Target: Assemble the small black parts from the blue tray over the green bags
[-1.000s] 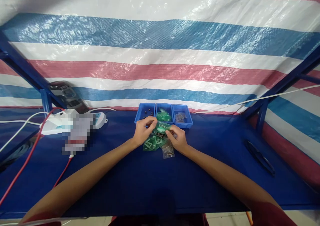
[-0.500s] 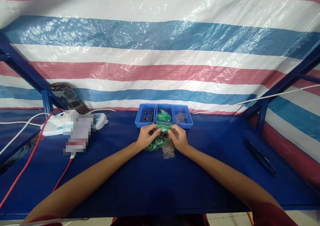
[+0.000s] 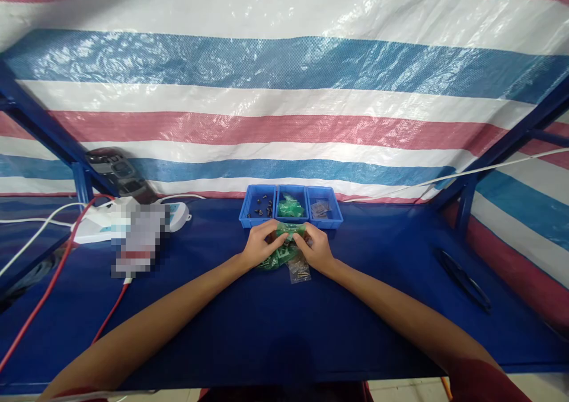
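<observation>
My left hand (image 3: 262, 245) and my right hand (image 3: 316, 246) pinch a small green plastic bag (image 3: 290, 229) between them, one at each side, thumbs on the near face. What is inside the held bag is too small to make out. Beneath my hands, on the blue table, lie more green bags (image 3: 274, 261) with small pale parts showing through. A clear bag (image 3: 300, 271) with small brass-coloured pieces lies at their right, partly hidden by my right hand.
Behind my hands stand three blue bins: the left bin (image 3: 244, 215) with dark screws, the middle bin (image 3: 292, 219) with green bags, the right bin (image 3: 336, 217) with clear bags. A white power strip (image 3: 180, 215) with cables sits left. A dark, elongated object (image 3: 462, 280) lies right.
The green bag between my hands has tilted and looks shorter, with my thumbs closer together over it. The bins and the bags on the table stay in place.
</observation>
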{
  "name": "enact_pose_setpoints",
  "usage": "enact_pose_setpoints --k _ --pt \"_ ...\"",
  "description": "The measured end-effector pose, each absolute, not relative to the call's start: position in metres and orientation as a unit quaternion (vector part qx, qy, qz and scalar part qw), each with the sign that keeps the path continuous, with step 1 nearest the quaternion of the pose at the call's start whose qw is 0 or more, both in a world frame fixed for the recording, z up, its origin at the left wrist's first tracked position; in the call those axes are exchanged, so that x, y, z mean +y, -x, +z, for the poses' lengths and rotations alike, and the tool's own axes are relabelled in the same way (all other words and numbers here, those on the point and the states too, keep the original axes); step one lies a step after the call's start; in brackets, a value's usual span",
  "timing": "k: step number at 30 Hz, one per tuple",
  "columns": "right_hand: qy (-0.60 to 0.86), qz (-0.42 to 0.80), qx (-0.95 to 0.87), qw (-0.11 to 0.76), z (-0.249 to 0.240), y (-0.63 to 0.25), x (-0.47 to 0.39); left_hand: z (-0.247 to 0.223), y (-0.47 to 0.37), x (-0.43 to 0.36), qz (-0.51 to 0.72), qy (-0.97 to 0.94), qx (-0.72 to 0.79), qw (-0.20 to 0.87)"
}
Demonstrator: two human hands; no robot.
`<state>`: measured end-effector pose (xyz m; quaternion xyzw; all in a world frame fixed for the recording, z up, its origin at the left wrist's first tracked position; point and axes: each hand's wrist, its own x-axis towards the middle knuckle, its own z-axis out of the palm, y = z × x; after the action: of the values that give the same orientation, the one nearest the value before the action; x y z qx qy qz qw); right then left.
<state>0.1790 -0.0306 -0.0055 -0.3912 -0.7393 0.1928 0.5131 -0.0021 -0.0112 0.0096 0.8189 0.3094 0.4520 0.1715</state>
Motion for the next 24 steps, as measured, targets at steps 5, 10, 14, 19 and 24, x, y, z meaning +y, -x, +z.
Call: enact_pose_setpoints --k 5,10,14,19,24 --pt "0.390 0.194 -0.738 0.516 -0.0066 -0.1779 -0.0294 0.0084 0.0023 -0.0106 0.439 -0.824 0.320 0.161" --pt "0.394 0.201 -0.733 0.517 -0.0069 -0.1780 -0.0290 0.0074 0.0025 -0.0103 0.432 -0.833 0.312 0.150" --pt "0.395 0.212 -0.733 0.511 -0.0076 -0.1788 -0.0286 0.0073 0.0025 -0.0098 0.424 -0.838 0.313 0.140" --pt "0.394 0.223 -0.732 0.509 -0.0083 -0.1794 -0.0271 0.0066 0.0011 -0.0096 0.421 -0.826 0.339 0.158" --pt "0.393 0.240 -0.721 0.518 -0.0090 -0.1789 -0.0272 0.0066 0.0004 -0.0114 0.410 -0.823 0.352 0.175"
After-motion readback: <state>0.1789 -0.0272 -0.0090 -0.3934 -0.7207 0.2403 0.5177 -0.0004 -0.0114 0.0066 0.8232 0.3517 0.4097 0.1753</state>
